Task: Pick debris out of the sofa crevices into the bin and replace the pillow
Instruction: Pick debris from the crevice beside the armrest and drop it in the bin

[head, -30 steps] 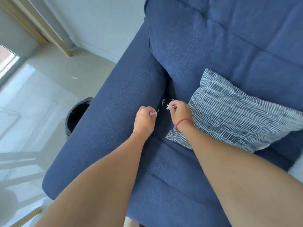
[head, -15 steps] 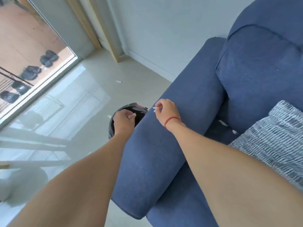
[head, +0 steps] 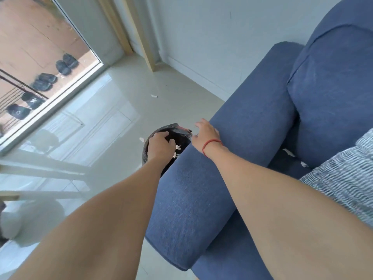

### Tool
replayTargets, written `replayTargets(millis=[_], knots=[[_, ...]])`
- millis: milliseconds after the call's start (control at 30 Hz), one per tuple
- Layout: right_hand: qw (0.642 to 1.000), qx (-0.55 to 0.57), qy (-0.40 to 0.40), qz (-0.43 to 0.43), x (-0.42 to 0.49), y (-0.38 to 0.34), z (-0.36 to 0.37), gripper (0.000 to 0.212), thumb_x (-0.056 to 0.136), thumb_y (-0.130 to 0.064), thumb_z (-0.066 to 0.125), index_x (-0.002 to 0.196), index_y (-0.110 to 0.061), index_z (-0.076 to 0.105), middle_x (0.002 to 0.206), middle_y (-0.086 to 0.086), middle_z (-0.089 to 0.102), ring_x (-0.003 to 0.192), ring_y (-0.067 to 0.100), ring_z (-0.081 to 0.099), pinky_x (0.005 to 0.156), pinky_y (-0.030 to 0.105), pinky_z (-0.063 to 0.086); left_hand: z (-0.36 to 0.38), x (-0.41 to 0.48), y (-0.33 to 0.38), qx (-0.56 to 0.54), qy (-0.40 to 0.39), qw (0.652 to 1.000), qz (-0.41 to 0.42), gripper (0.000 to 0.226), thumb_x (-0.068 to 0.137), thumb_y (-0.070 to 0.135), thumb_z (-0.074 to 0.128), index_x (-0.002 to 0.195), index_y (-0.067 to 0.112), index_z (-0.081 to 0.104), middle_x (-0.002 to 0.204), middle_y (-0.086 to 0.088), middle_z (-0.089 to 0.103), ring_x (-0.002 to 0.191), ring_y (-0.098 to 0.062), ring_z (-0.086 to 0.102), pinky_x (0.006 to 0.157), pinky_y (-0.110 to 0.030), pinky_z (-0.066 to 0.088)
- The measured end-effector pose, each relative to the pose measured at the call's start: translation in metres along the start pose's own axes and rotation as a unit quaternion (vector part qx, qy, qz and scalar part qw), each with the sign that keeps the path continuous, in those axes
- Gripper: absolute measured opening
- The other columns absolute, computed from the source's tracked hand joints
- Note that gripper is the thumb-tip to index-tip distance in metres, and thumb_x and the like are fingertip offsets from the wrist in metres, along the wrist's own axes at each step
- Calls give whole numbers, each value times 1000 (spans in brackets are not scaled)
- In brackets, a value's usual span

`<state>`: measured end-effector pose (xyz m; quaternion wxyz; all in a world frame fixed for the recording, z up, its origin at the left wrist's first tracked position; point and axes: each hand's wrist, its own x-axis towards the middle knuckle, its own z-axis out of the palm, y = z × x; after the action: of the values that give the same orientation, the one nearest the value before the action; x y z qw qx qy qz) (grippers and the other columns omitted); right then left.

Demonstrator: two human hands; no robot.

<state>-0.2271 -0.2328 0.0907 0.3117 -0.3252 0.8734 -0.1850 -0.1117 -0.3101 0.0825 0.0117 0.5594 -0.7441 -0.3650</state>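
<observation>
Both hands hang over the bin (head: 182, 130), left hand (head: 159, 146) and right hand (head: 205, 134) fingers released; falling paper scraps (head: 177, 147) may miss and land on the floor (head: 121, 110).

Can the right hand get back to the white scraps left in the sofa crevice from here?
Probably yes. The right hand is open over the armrest; the scraps lie exposed just beyond it, clear of the pillow.

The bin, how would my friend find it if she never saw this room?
Start at the big blue sofa and follow its armrest to the side facing the window. On the pale floor there, tucked against the armrest under the left hand, stands the bin. It is the only round thing with a shiny black liner, with white scraps inside.
</observation>
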Motion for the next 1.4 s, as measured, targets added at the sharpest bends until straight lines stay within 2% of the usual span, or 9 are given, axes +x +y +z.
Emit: replayTargets(millis=[100,233,333,500,700,867,1100,1267,1400], knots=[[999,3,34,39,-9,27,-24,41,92,-15,47,133,-13,47,158,5,24,137,28,37,121,44,17,13,-14,24,31,-34,999,18,39,90,21,54,128,13,59,109,-10,70,91,-26,64,81,-29,50],[995,31,49,77,-33,68,-62,56,93,-18,47,147,-16,31,161,1,14,145,25,26,123,43,5,39,-40,66,53,-91,993,55,28,90,25,54,116,17,59,113,-6,64,93,-29,67,80,-38,57],[991,53,53,108,-58,105,-88,55,94,-18,46,147,-16,32,161,-1,14,145,27,24,122,44,12,65,-66,99,84,-115,986,92,52,91,29,54,141,18,43,141,-4,51,110,-26,62,87,-38,55],[985,61,48,151,-97,173,-120,48,94,-17,43,142,-14,37,157,1,25,137,32,38,117,45,23,118,-108,149,97,-136,971,171,52,93,29,50,144,19,40,148,-1,45,125,-23,53,92,-37,51],[979,75,42,183,-124,242,-123,45,94,-8,42,138,-3,40,148,13,36,137,32,38,113,44,33,175,-151,174,137,-191,944,231,52,93,27,50,143,17,40,152,-1,39,120,-26,56,98,-43,49],[979,77,18,187,-121,277,-109,52,92,-1,39,144,-4,34,150,11,34,138,29,36,115,40,32,218,-158,157,104,-231,952,175,52,91,25,52,142,15,43,127,-12,61,111,-30,61,95,-40,51],[977,94,-9,193,-74,301,-80,51,92,1,37,143,-6,37,155,10,30,139,28,36,115,39,33,273,-124,119,104,-338,932,76,58,92,25,52,147,15,34,146,-11,42,127,-23,48,97,-26,40],[979,80,-48,184,-37,326,-55,55,93,1,38,146,-13,36,160,3,19,146,21,25,119,38,25,314,-98,103,107,-352,929,43,58,93,21,51,148,12,31,150,-11,40,137,-25,39,114,-35,32],[980,39,-76,180,-8,348,-33,53,92,0,41,144,-13,39,160,6,19,145,24,27,119,37,26,345,-81,101,90,-344,934,12,57,93,14,48,148,16,31,151,-8,37,139,-25,37,117,-32,27]])
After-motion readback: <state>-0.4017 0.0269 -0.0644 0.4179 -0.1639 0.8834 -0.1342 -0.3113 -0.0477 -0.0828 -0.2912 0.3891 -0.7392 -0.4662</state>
